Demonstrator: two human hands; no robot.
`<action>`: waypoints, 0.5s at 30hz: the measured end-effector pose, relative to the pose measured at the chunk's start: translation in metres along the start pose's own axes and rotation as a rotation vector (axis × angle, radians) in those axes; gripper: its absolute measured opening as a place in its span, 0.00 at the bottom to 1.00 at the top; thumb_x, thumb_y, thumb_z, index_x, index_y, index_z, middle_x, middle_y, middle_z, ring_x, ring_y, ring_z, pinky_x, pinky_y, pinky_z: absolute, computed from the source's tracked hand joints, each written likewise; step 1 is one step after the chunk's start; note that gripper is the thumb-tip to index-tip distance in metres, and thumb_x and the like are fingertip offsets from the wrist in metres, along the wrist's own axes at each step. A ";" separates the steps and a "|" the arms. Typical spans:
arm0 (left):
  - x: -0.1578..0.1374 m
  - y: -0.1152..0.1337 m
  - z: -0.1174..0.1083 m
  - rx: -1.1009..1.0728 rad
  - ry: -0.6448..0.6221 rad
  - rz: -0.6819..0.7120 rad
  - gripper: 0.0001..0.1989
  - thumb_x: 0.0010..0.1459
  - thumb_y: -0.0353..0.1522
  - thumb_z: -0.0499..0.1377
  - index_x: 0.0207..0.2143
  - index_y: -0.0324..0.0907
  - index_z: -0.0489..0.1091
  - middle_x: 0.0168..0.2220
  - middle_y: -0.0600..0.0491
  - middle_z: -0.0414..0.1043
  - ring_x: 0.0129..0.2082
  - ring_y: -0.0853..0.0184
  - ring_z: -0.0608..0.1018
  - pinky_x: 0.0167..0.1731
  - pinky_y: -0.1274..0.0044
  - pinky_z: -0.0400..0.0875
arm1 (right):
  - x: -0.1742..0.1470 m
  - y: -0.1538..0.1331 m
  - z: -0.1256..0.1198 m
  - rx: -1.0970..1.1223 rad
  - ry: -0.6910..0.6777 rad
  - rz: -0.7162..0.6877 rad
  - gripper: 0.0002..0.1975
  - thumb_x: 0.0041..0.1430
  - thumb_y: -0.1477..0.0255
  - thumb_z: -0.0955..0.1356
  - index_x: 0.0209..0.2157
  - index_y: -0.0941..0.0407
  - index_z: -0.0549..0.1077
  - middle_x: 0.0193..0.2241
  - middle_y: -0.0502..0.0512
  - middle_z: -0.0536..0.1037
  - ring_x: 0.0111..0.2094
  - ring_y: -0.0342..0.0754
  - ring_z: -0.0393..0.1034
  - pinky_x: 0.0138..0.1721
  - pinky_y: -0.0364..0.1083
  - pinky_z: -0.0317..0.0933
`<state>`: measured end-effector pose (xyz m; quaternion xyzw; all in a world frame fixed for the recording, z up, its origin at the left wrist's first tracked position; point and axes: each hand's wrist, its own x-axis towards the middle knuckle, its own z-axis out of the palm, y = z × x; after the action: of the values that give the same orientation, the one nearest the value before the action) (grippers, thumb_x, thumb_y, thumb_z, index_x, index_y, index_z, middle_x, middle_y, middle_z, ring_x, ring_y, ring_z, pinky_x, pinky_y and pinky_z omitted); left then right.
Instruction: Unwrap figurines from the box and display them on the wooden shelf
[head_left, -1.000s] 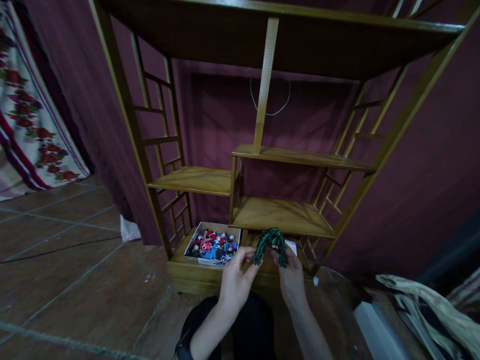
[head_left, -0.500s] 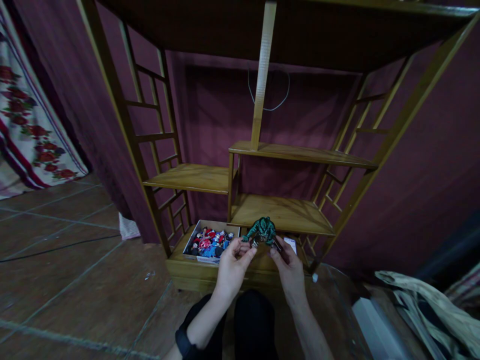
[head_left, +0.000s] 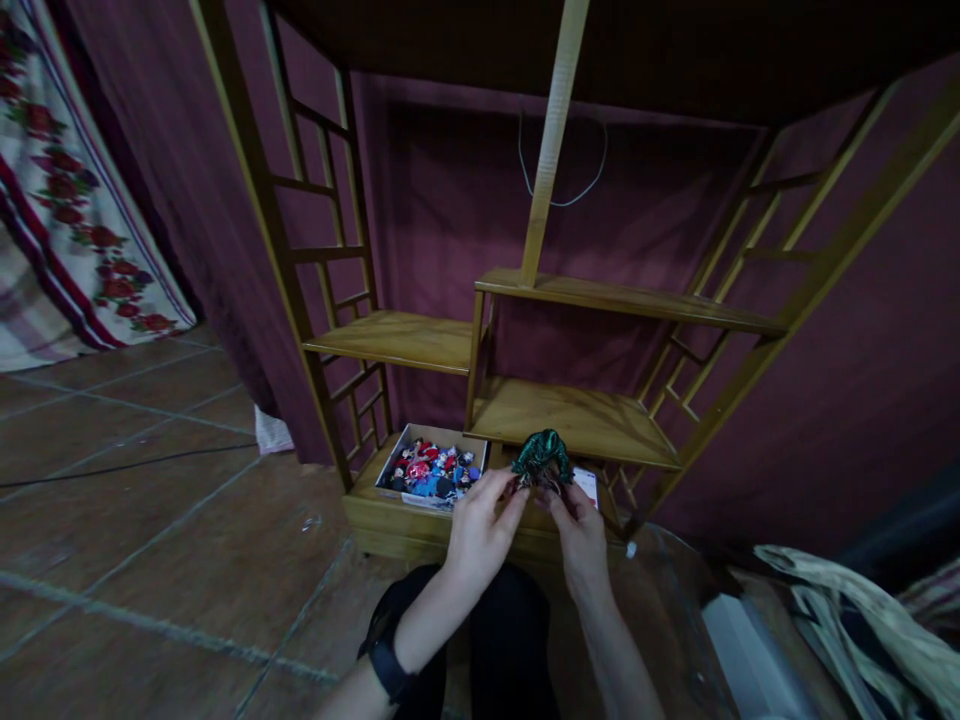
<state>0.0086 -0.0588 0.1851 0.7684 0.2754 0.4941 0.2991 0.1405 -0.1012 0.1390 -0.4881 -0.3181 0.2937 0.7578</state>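
- Down low, two dark knees (head_left: 510, 640) point toward the shelving, and a black band (head_left: 390, 668) circles the left wrist.
- The left hand (head_left: 484, 525) grips the left side of a glossy green figure (head_left: 544, 452) between thumb and fingers.
- The right hand (head_left: 583, 540) pinches the figure's lower right side; the fingers partly hide its underside.
- The figure is held up in the air between the hands, before the front edge of the low right shelf (head_left: 574, 412).
- Beyond the left hand, an open box (head_left: 456, 438) full of small colourful dolls (head_left: 431, 470) sits on the wooden base (head_left: 405, 540).
- A white card (head_left: 586, 486) lies just past the right hand, partly covered by it.
- Farther up are the left shelf (head_left: 405, 338) and the upper right shelf (head_left: 630, 302), with a post (head_left: 553, 150) rising from the latter.
- Behind the post, a pale cable (head_left: 576, 201) loops against maroon cloth (head_left: 645, 220).
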 end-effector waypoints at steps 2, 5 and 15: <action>-0.001 0.001 -0.001 0.068 -0.016 0.055 0.08 0.56 0.33 0.52 0.37 0.42 0.69 0.34 0.50 0.70 0.36 0.65 0.72 0.36 0.75 0.66 | 0.000 0.001 0.001 0.008 -0.002 -0.007 0.20 0.45 0.65 0.69 0.43 0.54 0.72 0.41 0.54 0.75 0.41 0.51 0.69 0.43 0.51 0.65; -0.002 0.004 -0.001 0.161 -0.032 0.125 0.08 0.57 0.32 0.52 0.37 0.42 0.68 0.34 0.49 0.70 0.36 0.65 0.72 0.37 0.74 0.66 | 0.000 0.000 0.002 0.009 -0.003 0.001 0.20 0.46 0.65 0.69 0.42 0.54 0.72 0.41 0.54 0.76 0.42 0.51 0.68 0.42 0.51 0.65; -0.012 0.008 0.004 0.459 -0.068 0.338 0.12 0.57 0.31 0.51 0.43 0.43 0.68 0.39 0.47 0.70 0.39 0.64 0.73 0.40 0.72 0.67 | -0.002 0.000 0.002 0.078 0.067 0.069 0.22 0.43 0.65 0.71 0.42 0.55 0.71 0.39 0.56 0.76 0.40 0.51 0.69 0.42 0.51 0.62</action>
<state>0.0096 -0.0734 0.1828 0.8671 0.2379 0.4358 0.0397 0.1375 -0.1020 0.1390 -0.4783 -0.2638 0.3155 0.7759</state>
